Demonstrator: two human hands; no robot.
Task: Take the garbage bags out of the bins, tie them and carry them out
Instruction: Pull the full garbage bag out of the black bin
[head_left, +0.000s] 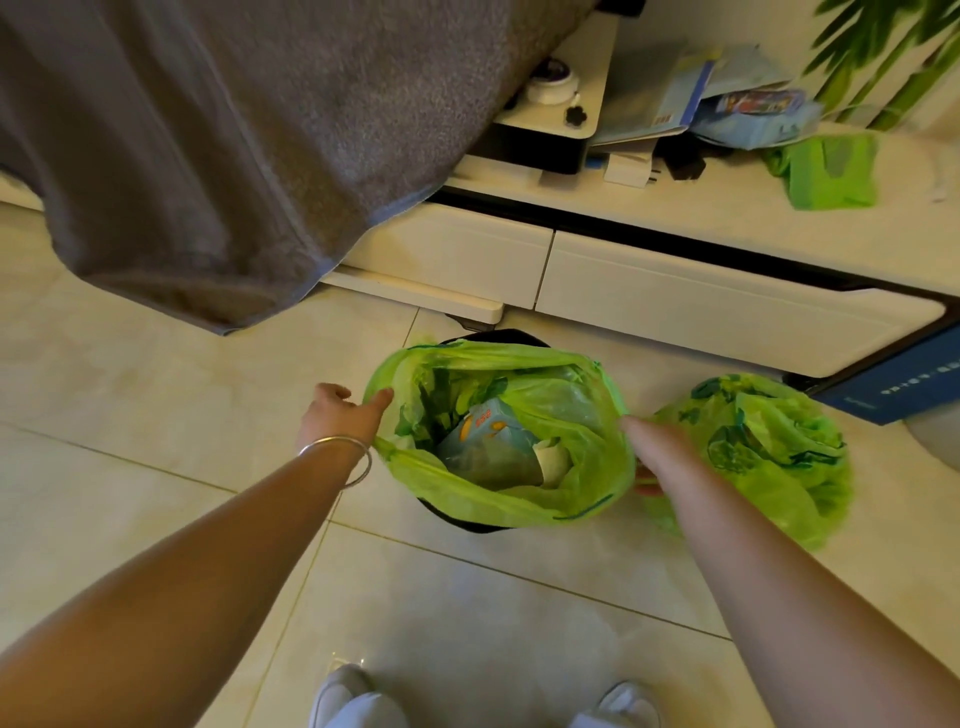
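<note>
Garbage bag (519, 499): bright green plastic liner, mouth wide open, its rim folded over the top of a bin on the floor just in front of the person's feet.
Bin (467, 522): dark, almost wholly covered by the liner; only thin slivers of its rim show at the near and far edges.
Contents: a pale blue packet with orange print (488, 441), some white paper and dark green scraps lie inside the bag.
Left hand (340, 415): at the bag's left rim, fingers stretched towards the plastic with the fingertips touching its edge; a fold of the rim runs under the wrist, but whether the fingers have pinched it I cannot tell. A thin silver bangle (337, 460) circles the wrist.
Right hand (644, 467): blurred, at the bag's right rim; mostly hidden behind the forearm and plastic, so its grip cannot be made out.
Second bag (753, 457): another green bag, crumpled and bunched, on the floor just right of the bin, near the right forearm.
Floor (156, 389): pale glossy tiles.
Cabinet (675, 291): low white unit with drawers behind the bin, papers and a green cloth on top.
Grey blanket (208, 130): hangs down at upper left.
Shoes (337, 696): light-coloured, at the bottom edge.
</note>
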